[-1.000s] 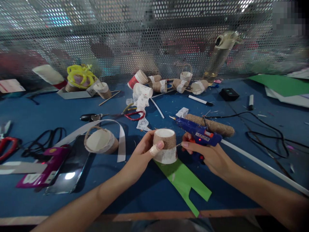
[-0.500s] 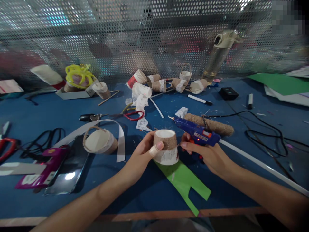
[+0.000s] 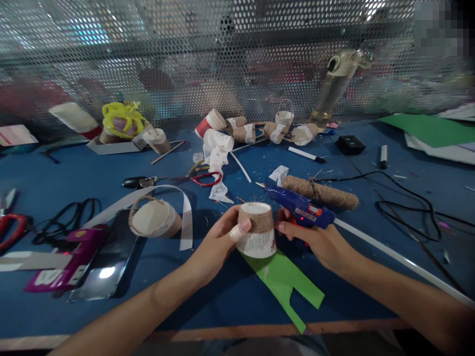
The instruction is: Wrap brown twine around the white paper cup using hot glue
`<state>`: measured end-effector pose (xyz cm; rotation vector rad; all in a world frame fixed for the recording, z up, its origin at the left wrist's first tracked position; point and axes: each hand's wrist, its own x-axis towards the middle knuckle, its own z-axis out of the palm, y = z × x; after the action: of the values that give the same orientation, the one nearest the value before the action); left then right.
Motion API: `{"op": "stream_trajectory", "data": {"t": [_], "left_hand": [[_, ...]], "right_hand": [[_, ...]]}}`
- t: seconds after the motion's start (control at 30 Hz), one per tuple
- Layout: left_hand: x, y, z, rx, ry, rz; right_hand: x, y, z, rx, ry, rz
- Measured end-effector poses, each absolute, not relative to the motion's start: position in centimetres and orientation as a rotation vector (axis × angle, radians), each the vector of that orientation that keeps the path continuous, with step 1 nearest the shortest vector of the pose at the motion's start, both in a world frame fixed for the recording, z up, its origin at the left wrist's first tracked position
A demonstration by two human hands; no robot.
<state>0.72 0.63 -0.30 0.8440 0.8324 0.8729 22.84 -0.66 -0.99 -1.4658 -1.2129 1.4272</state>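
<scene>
My left hand (image 3: 218,242) is closed round an upside-down paper cup (image 3: 257,230) whose upper half is wrapped in brown twine. A bandage covers the thumb tip. My right hand (image 3: 315,240) grips a blue hot glue gun (image 3: 299,206) just right of the cup, nozzle pointing up and left, a white glue stick (image 3: 393,254) trailing from its back. A green paper cut-out (image 3: 284,284) lies on the blue table under both hands. A spool of brown twine (image 3: 321,192) lies just behind the gun.
A twine-wrapped cup with a handle (image 3: 154,220) and a white strip lie to the left, beside a phone (image 3: 107,262) and a purple box (image 3: 67,267). Scissors (image 3: 202,177), more cups (image 3: 256,129), a marker, black cables (image 3: 408,198) and a perforated metal screen (image 3: 222,59) stand behind.
Both hands have tilted the cup slightly, so less of its white base shows. The glue gun has shifted a little left and down, closer to the cup.
</scene>
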Motion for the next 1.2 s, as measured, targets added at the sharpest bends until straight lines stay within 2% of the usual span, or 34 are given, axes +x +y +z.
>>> {"op": "stream_trajectory", "data": {"t": [0.63,0.97,1.2], "left_hand": [[0.8,0.6,-0.1,0.744,0.765,0.807],[0.9,0.4,0.4,0.714,0.94,0.879],[0.2,0.7,0.0,0.66,0.825,0.987]], "right_hand": [[21.7,-1.0,0.7,-1.377,-1.2,1.353],[21.3,-1.0,0.2,-1.301,-1.073,1.323],[22.0,0.4,0.4,-1.333,-1.091,0.974]]}}
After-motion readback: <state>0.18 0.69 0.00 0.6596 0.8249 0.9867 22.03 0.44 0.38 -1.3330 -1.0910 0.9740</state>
